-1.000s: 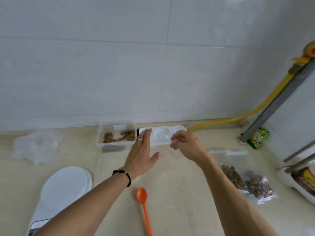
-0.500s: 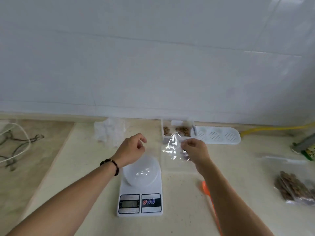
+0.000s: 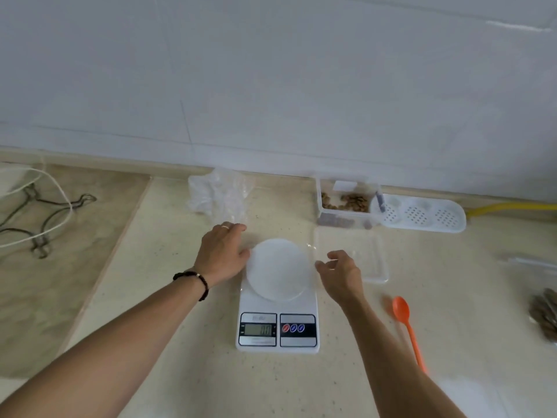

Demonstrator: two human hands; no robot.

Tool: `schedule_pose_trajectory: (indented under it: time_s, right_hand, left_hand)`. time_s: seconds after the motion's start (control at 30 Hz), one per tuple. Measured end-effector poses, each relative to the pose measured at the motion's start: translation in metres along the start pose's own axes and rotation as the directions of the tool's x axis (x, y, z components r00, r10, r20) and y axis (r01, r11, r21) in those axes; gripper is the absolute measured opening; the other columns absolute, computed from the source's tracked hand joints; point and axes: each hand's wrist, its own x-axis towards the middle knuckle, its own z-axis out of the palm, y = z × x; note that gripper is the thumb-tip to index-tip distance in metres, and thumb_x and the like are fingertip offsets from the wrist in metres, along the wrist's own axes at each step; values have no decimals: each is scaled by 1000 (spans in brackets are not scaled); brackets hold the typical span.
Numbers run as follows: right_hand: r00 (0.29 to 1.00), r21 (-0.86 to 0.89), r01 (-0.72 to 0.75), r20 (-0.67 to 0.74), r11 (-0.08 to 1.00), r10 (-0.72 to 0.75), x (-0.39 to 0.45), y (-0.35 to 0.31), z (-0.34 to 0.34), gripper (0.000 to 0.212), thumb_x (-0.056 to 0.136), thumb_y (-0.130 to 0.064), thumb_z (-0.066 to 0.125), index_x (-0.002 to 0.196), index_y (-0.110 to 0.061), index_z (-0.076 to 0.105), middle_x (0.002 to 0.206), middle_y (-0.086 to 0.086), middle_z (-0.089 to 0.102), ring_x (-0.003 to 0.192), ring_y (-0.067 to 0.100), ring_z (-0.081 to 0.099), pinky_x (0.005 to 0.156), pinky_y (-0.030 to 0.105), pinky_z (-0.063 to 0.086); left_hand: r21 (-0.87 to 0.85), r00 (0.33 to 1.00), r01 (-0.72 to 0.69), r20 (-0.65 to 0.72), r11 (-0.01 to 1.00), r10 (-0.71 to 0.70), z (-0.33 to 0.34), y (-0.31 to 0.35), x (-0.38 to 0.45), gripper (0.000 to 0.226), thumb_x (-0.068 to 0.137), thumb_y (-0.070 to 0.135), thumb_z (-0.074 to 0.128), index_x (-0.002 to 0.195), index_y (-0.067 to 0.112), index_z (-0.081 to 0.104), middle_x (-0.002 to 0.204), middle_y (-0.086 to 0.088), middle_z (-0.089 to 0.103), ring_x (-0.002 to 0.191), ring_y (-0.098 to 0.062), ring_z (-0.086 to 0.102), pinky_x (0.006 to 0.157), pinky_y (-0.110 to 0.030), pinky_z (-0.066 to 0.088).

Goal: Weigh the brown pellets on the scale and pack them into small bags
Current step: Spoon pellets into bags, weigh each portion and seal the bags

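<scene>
Your left hand lies flat, fingers released, against the left edge of the scale on the desk. Your right hand sits at the platter's right; whether it pinches a clear bag, cannot tell. Brown pellets remain in the clear container behind. Orange spoon lies right of the scale.

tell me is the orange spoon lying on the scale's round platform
No, the orange spoon lies on the counter to the right of the scale, apart from its platform.
</scene>
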Motion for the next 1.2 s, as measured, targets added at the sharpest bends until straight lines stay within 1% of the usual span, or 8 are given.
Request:
schedule_pose_trajectory:
  time_s: [0.1,0.2,0.37,0.5,0.6,0.77,0.97,1.2]
  right_hand:
    - [993,-86,64,-94,994,-72,-18,11,3,36,96,-25,54,127,-8,53,124,12,60,109,27,58,93,38,48]
    - [979,-101,126,-151,987,-140,-46,29,14,34,96,-24,52,126,-7,55,127,14,56,113,29,54,95,38,44]
    - [932,-209,274,-183,939,-313,-99,63,33,36,96,-24,52,127,-7,54,130,13,53,117,32,49,95,41,41]
    - [896,-363,358,-126,860,-426,-124,96,43,44,98,-29,46,138,-11,44,148,12,40,131,31,41,102,44,39]
    - [874,-436,399,-86,806,-479,-135,115,52,48,98,-33,37,142,-15,35,153,15,33,135,31,38,106,44,37]
    - [846,-547,423,-46,722,-531,-140,130,61,55,96,-40,30,146,-17,27,154,19,31,134,34,42,106,46,39]
    - [835,-618,411,-41,671,-549,-130,124,64,55,94,-39,38,146,-21,31,154,20,30,129,35,45,103,48,41]
    - [847,-662,396,-5,637,-532,-128,123,64,54,95,-44,35,147,-28,34,155,17,28,134,33,39,107,48,36]
  left_hand:
    - [5,986,-94,-137,996,94,2,-5,-32,44,89,21,62,127,2,53,126,-16,57,124,-32,44,101,-41,38]
    - [28,973,-103,-206,994,106,15,-12,-73,43,92,26,56,126,2,51,127,-19,56,131,-33,38,105,-44,37]
    - [59,980,-62,-185,996,72,53,-25,-140,60,93,44,33,138,4,41,143,-18,44,140,-35,29,110,-51,34]
    - [51,989,-17,-144,999,24,87,-25,-178,70,92,53,30,147,9,31,155,-12,27,147,-28,12,117,-48,13]
    - [85,992,-28,-121,996,38,101,-23,-187,73,92,58,23,149,13,27,158,-8,24,148,-25,11,118,-45,6]
    - [128,995,-37,-86,991,48,103,-25,-183,74,90,61,17,152,21,22,160,-2,19,149,-18,5,121,-47,-1]
    - [122,995,-45,-79,992,55,103,-25,-184,71,90,60,18,152,24,22,160,-4,20,149,-19,6,120,-49,1]
    - [144,997,-48,-59,988,57,103,-26,-184,70,91,60,18,151,25,19,161,-3,17,150,-20,3,120,-49,-1]
